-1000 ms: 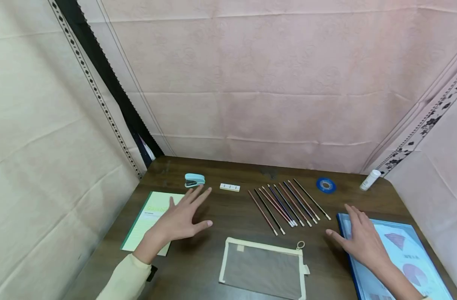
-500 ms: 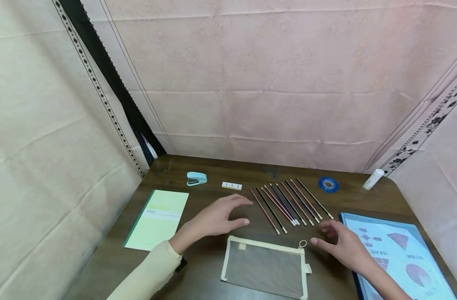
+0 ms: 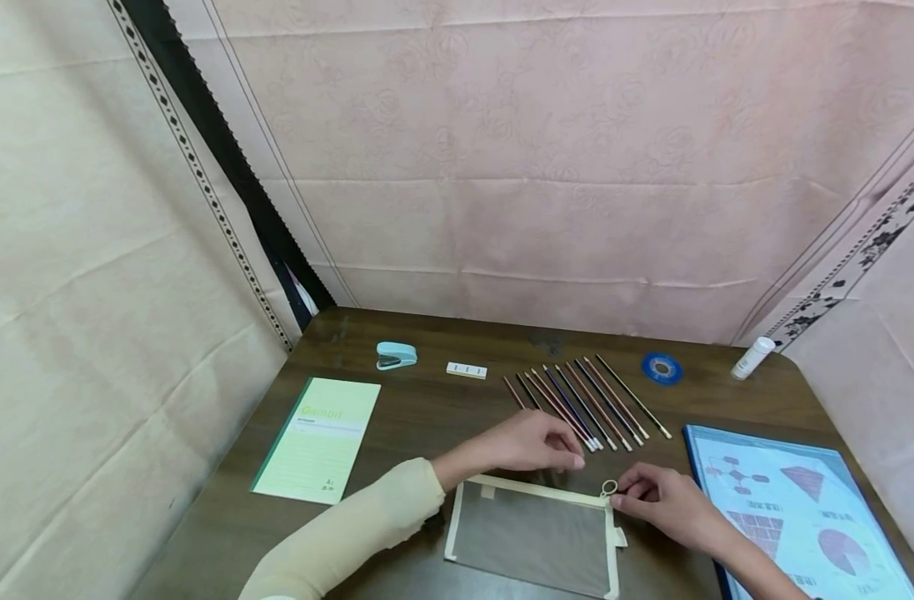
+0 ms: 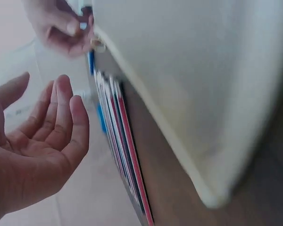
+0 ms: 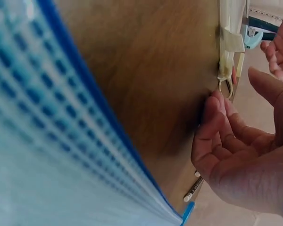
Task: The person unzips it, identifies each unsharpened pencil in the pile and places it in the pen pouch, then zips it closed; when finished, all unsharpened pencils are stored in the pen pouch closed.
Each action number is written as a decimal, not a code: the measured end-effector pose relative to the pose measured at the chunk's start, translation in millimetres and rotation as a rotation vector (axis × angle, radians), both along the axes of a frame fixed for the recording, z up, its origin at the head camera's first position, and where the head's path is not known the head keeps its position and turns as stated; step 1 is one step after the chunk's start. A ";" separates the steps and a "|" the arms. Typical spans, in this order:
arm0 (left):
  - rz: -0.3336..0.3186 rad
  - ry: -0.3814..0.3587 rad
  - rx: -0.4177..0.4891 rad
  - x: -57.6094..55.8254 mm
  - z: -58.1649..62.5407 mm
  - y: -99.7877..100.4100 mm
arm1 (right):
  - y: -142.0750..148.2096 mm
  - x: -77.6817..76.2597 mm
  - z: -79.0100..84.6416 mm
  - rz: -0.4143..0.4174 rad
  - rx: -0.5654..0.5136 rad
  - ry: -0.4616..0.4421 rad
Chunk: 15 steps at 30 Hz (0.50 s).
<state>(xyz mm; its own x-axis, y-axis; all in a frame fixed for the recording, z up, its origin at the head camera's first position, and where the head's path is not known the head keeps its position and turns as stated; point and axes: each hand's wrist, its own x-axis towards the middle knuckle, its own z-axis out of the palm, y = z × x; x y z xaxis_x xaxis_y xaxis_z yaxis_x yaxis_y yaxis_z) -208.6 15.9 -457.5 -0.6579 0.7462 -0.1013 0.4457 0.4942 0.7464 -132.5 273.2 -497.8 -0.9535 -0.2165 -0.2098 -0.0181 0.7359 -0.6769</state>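
Observation:
A grey mesh zip pouch (image 3: 535,537) with cream edging lies flat on the table, a ring pull (image 3: 609,487) at its upper right corner. My right hand (image 3: 670,504) is at that corner, fingers bent. In the right wrist view its fingertips (image 5: 217,100) are at the ring, while the thumb stands apart from them. Over the pouch's top edge hovers my left hand (image 3: 527,442), its fingers loosely bent with nothing between them, as the left wrist view shows. Several pencils (image 3: 587,404) lie side by side just beyond, the nearest ones partly hidden by the left hand.
A green notebook (image 3: 317,437) lies left, with a light blue stapler (image 3: 397,355) and a white eraser-like block (image 3: 466,370) behind. Blue tape (image 3: 662,368) and a white glue stick (image 3: 752,358) sit at the back right. A blue folder (image 3: 794,508) lies right.
My left hand has moved right, from over the notebook to the pouch's top edge. My right hand has come left off the folder to the ring pull.

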 end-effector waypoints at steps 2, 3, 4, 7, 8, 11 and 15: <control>0.012 -0.045 -0.020 5.5 -2.0 12.4 | -1.3 -0.4 -0.7 0.005 0.001 -0.022; 0.015 -0.052 -0.037 8.0 -2.8 18.0 | -1.6 -0.5 -1.1 0.011 -0.002 -0.032; 0.019 -0.051 -0.057 10.6 -4.8 23.3 | -1.6 -0.7 -1.3 0.022 -0.004 -0.039; 0.048 -0.016 -0.129 17.9 -10.3 37.0 | -0.6 -1.8 -1.6 0.073 -0.016 -0.041; 0.063 0.004 -0.153 20.0 -12.6 40.7 | -0.3 -2.2 -1.6 0.093 -0.019 -0.034; 0.101 0.088 -0.221 24.7 -19.8 50.3 | 0.3 -2.9 -0.4 0.147 -0.042 -0.027; 0.132 0.169 -0.272 27.2 -23.0 57.5 | -0.3 -4.4 0.0 0.167 -0.063 -0.028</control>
<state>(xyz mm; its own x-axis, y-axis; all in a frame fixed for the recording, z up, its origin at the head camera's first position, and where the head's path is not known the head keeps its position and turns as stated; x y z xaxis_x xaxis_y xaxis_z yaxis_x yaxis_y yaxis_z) -181.4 73.4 -480.5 -0.7712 0.6145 -0.1664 0.4708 0.7264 0.5007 -137.0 272.9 -497.8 -0.8971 -0.3848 -0.2170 -0.1169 0.6804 -0.7235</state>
